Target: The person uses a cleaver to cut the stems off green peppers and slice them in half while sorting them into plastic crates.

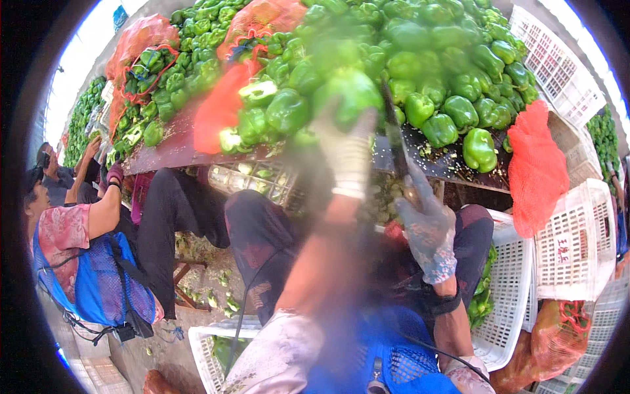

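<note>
My left hand (346, 148), in a pale knit glove, is closed round a large green bell pepper (353, 95) at the near edge of the pile; both are a little blurred. A patterned grey glove covers my right hand (426, 226), which grips a knife (396, 134). Its long dark blade points up and away, just right of the pepper and apart from my left fingers. Cut pepper pieces (257, 92) lie left of my left hand, beside a heap of whole green peppers (453, 39).
The dark tabletop (430, 157) is strewn with seeds. A red mesh bag (538, 171) hangs over its right edge. White plastic crates (567, 240) stand at my right, another crate (256, 180) under the table. At the left sits a person in a blue vest (95, 282). Scraps litter the floor (210, 262).
</note>
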Available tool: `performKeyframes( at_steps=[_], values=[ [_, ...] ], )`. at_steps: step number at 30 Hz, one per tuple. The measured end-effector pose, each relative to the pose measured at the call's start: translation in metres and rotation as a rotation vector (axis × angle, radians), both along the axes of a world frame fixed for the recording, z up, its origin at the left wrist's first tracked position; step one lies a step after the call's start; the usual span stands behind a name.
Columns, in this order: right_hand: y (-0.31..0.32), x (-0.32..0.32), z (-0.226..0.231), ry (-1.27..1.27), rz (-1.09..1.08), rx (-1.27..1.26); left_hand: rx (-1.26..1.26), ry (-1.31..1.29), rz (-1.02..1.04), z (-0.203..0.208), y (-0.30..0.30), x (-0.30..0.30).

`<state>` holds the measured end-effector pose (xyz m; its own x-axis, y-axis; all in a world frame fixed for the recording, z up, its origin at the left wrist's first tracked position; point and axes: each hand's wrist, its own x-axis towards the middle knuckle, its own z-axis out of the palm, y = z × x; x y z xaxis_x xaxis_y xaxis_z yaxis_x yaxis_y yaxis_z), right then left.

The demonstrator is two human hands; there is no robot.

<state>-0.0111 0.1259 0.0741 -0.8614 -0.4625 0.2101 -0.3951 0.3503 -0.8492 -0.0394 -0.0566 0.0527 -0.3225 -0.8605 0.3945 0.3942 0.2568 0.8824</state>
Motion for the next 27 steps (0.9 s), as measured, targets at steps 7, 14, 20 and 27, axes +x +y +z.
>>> performKeyframes(
  at_steps=[7, 14, 20, 27],
  values=[
    [-0.034, -0.014, 0.025, 0.215, 0.228, -0.089, 0.092, 0.343, -0.006, 0.036, -0.130, 0.033],
    [0.003, 0.004, -0.007, 0.025, 0.034, -0.001, -0.492, -0.735, 0.318, -0.032, -0.282, 0.058],
    [0.030, -0.007, -0.006, -0.276, -0.164, -0.007, -0.648, -1.068, 0.279, -0.036, -0.288, 0.039],
    [0.092, -0.041, -0.009, 0.071, -0.488, -0.161, -0.574, -0.413, 0.059, 0.018, -0.121, -0.005]
  ],
)
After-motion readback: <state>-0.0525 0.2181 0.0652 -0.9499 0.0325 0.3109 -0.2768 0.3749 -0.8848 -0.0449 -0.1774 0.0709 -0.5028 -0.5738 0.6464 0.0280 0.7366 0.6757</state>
